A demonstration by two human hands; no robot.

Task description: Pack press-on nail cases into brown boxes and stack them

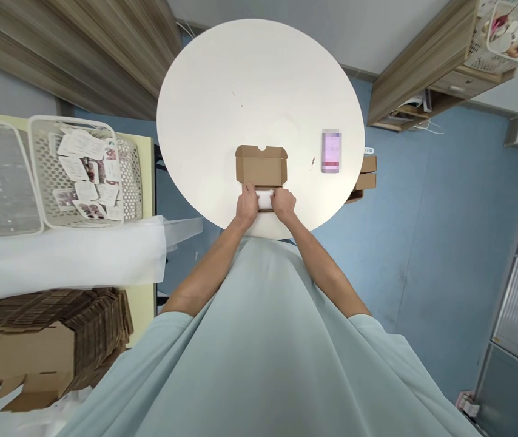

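Note:
An open brown cardboard box [265,170] lies near the front edge of the round white table [259,79], its lid raised away from me. A small white bundle [265,199], seemingly wrapped, lies at the box's lower part. My left hand [247,204] grips the bundle's left end with curled fingers. At the opposite end, my right hand [283,203] is closed the same way. Both hands cover the sides of the box bottom, so how deep the bundle sits cannot be told.
A blurred pink item [331,150] lies on the table's right side. To the left, a yellow-topped table [143,176] carries a white basket of cards [86,173], white wrapping sheet [68,258] and stacked flat cardboard [59,340]. Small brown boxes [367,173] stand beyond the right edge.

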